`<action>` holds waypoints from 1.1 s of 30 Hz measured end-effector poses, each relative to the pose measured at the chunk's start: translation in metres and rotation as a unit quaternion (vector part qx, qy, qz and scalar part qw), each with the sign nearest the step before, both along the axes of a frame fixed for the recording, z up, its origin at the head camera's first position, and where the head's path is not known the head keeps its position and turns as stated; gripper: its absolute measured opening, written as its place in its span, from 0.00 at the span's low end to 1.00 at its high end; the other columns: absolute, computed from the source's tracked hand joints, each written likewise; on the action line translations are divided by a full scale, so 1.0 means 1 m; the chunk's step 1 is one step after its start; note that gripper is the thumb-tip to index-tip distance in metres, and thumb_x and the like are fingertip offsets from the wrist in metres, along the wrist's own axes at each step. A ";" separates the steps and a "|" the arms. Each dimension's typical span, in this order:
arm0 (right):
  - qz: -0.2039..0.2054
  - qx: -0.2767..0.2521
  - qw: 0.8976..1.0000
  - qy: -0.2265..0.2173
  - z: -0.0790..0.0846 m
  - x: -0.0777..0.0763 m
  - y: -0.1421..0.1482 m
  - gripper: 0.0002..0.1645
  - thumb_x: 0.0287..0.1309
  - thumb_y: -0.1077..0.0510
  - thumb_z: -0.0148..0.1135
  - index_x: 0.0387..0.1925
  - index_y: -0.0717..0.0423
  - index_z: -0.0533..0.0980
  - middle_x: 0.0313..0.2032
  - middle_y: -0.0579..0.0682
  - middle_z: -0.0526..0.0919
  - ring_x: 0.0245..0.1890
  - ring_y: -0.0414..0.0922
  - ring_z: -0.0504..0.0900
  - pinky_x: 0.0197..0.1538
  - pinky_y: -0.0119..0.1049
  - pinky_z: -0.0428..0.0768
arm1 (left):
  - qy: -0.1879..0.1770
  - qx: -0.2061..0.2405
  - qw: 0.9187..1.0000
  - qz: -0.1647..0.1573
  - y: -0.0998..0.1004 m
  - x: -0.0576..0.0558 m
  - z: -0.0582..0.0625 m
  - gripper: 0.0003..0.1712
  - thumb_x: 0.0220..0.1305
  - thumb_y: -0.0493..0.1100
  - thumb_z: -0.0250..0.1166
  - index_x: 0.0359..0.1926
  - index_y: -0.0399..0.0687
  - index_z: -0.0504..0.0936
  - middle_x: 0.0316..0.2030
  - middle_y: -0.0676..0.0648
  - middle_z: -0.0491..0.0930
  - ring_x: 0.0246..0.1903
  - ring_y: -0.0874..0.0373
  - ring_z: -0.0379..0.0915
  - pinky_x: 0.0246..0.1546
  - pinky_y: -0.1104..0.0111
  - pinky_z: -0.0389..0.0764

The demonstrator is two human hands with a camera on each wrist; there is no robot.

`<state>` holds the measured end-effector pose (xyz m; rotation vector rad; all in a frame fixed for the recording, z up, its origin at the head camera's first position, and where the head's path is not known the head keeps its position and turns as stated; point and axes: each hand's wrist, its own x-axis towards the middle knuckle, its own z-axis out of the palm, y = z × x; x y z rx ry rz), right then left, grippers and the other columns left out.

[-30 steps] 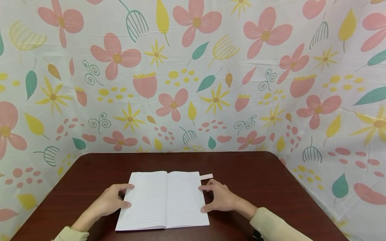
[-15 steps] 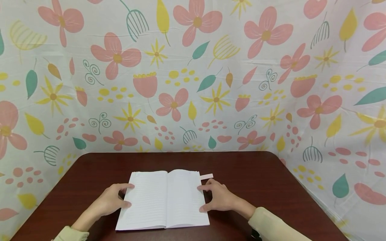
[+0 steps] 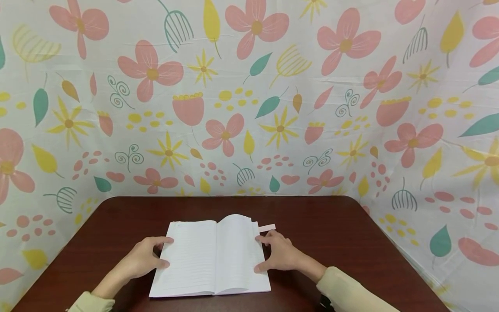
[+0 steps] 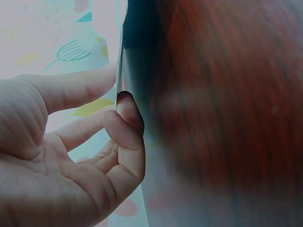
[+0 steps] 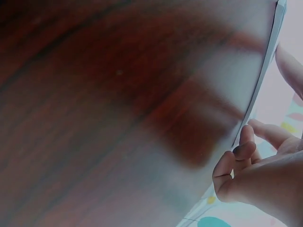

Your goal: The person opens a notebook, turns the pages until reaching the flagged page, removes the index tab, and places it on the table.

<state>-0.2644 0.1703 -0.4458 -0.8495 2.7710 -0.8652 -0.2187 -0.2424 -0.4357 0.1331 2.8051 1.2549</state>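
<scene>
An open lined notebook [image 3: 191,260] lies on the dark table, its right-hand leaf [image 3: 235,251] bowed up beside the spine. My left hand [image 3: 142,260] grips the left margin, thumb and index finger over the page. In the left wrist view, curled fingertips reach behind the notebook's thin edge [image 4: 120,52]. On the right margin, my right hand [image 3: 282,255] presses with spread thumb and index finger, right at the bowed leaf's edge. The right wrist view has these two digits along the notebook's edge [image 5: 270,45], the other fingers [image 5: 223,170] loosely bent.
A pale pink tab [image 3: 267,228] sticks out from the notebook's upper right. The dark reddish-brown table [image 3: 331,225] has rounded far corners. A floral-printed white cloth [image 3: 234,86] hangs behind it and along both sides.
The right-hand leaf has gone from flat to bowed up, its outer edge shifted inward. My right fingertips have slid slightly left over the page. The left hand has stayed in place.
</scene>
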 end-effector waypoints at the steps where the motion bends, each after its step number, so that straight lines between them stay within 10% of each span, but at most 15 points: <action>1: -0.001 -0.003 1.000 -0.004 0.000 -0.001 0.000 0.54 0.42 0.43 0.88 0.68 0.63 0.77 0.44 0.52 0.73 0.45 0.49 0.73 0.41 0.46 0.66 | 0.000 -0.001 1.000 0.000 0.000 0.000 0.000 0.34 0.49 0.28 0.81 0.60 0.36 0.84 0.42 0.41 0.78 0.28 0.54 0.77 0.34 0.60 0.81; 25: -0.001 -0.063 0.998 -0.033 0.000 -0.006 -0.008 0.48 0.45 0.50 0.87 0.65 0.68 0.78 0.46 0.56 0.75 0.46 0.50 0.74 0.51 0.45 0.76 | 0.002 -0.004 1.000 0.001 0.001 0.000 0.000 0.34 0.49 0.28 0.81 0.60 0.37 0.84 0.43 0.41 0.79 0.27 0.54 0.78 0.34 0.61 0.81; 33: -0.018 -0.148 0.986 -0.074 0.008 -0.007 -0.006 0.38 0.53 0.58 0.82 0.63 0.69 0.79 0.41 0.53 0.86 0.37 0.48 0.76 0.39 0.35 0.74 | -0.001 -0.002 1.000 0.002 0.000 0.000 0.000 0.34 0.49 0.28 0.81 0.60 0.36 0.84 0.43 0.41 0.78 0.26 0.54 0.78 0.33 0.60 0.81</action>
